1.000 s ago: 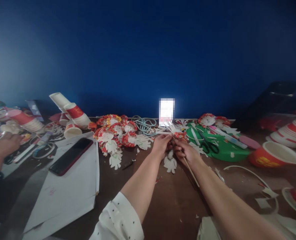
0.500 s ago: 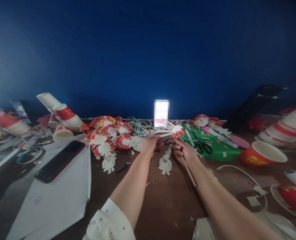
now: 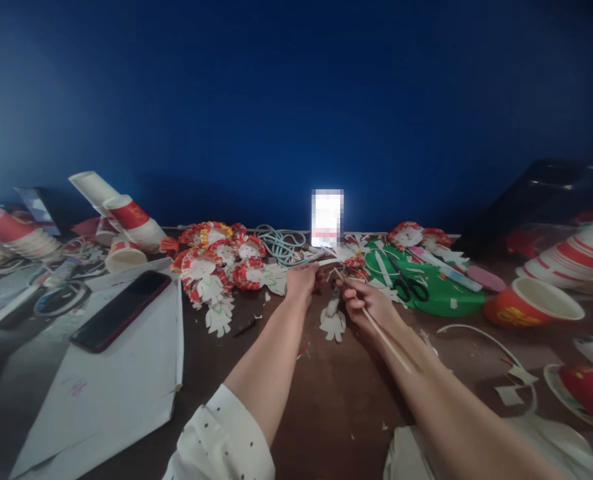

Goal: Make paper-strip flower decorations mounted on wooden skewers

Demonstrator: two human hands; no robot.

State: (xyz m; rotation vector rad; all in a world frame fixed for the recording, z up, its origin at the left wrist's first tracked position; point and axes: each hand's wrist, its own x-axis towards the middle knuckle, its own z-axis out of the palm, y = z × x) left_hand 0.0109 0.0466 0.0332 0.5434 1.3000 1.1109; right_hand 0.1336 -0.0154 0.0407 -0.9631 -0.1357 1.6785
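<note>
My left hand [image 3: 302, 280] is closed, its fingertips pinching a narrow white paper strip [image 3: 329, 262]. Facing it, my right hand [image 3: 363, 300] grips a thin wooden stick [image 3: 389, 343] that slants down along the forearm. The stick's upper tip reaches the gap between both hands. Just beyond the fingers lies a white and red cut-paper piece [image 3: 349, 252]; whether the strip joins it I cannot tell. Below the hands is a white hand-shaped paper cutout [image 3: 333, 325] with a greyish roll lying over its top. Fingertips partly hide these small parts.
Red-and-white paper crafts [image 3: 211, 267] lie left, beside a coiled pale-blue cord [image 3: 281, 243]. Black scissors [image 3: 410, 288] rest on a green sheet [image 3: 446, 300] at right. A phone [image 3: 121, 310] lies on a white board [image 3: 126, 387]. Paper cups [image 3: 133, 220] lean at left; a red cup [image 3: 531, 303] stands right.
The wooden stick's upper end has come up between my hands, and its lower end now lies further right. The cut-paper piece beyond my fingers has tilted, its white disc no longer facing me.
</note>
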